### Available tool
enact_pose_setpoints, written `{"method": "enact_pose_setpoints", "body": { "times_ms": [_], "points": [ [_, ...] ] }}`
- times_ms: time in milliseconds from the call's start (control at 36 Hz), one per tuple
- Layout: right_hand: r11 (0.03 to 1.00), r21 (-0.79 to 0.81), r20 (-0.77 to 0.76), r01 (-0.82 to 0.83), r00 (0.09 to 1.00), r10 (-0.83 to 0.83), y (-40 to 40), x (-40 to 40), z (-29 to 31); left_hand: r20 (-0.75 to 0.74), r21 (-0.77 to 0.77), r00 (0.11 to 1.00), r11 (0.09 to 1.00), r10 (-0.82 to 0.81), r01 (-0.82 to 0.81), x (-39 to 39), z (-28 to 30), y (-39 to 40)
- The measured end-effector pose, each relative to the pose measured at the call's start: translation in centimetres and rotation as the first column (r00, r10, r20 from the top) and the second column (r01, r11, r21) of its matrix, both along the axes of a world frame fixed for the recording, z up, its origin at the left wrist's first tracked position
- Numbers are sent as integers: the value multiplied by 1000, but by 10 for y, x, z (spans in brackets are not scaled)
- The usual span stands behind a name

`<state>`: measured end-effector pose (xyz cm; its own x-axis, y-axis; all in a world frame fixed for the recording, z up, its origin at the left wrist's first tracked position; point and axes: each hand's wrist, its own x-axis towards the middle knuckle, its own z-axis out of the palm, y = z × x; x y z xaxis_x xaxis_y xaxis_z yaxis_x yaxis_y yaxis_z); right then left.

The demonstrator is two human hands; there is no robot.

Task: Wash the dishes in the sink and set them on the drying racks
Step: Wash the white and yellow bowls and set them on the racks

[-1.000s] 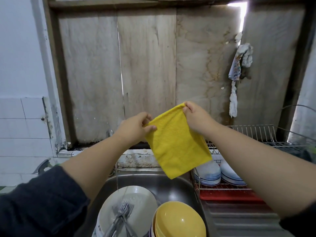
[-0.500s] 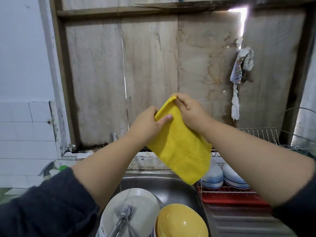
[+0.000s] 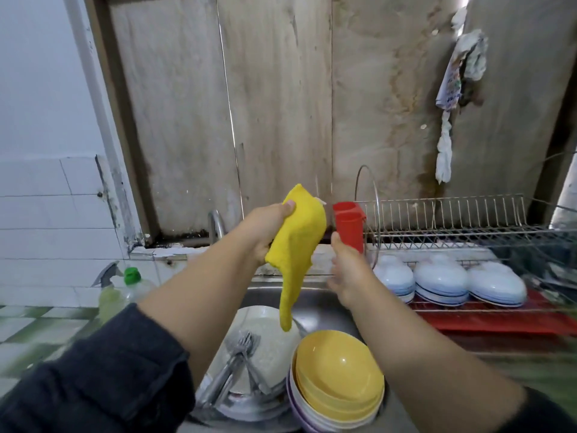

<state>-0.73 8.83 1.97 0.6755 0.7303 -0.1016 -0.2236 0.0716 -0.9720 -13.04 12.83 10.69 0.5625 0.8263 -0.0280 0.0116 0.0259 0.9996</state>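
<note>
My left hand (image 3: 268,228) grips a yellow cloth (image 3: 296,245) above the sink, and the cloth hangs down in a long point. Just to its right, my right hand (image 3: 346,271) is off the cloth and holds nothing; it is blurred, with the thumb up. The steel sink (image 3: 321,300) holds a white plate (image 3: 271,345) with several forks (image 3: 240,354) on it. A yellow bowl (image 3: 338,368) sits in a stack of bowls at the front right. The wire drying rack (image 3: 452,223) stands to the right of the sink.
White-and-blue bowls (image 3: 441,281) lie upside down on the rack's lower tier over a red tray (image 3: 487,321). A red utensil cup (image 3: 349,220) and a glass lid (image 3: 373,210) sit at the rack's left end. The faucet (image 3: 217,223), a green-capped soap bottle (image 3: 132,278) and a spray bottle (image 3: 106,273) are at the left.
My right hand has let go of the cloth and dropped lower. The cloth, spread between both hands before, now hangs bunched from my left hand alone. The view has tilted down.
</note>
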Motion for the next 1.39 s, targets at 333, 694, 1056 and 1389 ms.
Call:
{"method": "enact_pose_setpoints", "body": {
  "times_ms": [333,694,1056,1389],
  "points": [
    [910,389,-554,-143,753,355,-29,-37,-30,396,-345,916,935,67,80,-19,-21,13],
    [975,138,-355,-176,910,215,-43,2,-30,387,-603,904,791,182,99,-49,-103,13],
    [971,101,-204,-217,951,234,-32,-4,-29,306,-524,948,847,89,90,-47,-123,2],
    [950,-162,443,-268,840,313,6,-64,-20,502,-549,853,815,144,186,-29,-123,-22]
  ]
}}
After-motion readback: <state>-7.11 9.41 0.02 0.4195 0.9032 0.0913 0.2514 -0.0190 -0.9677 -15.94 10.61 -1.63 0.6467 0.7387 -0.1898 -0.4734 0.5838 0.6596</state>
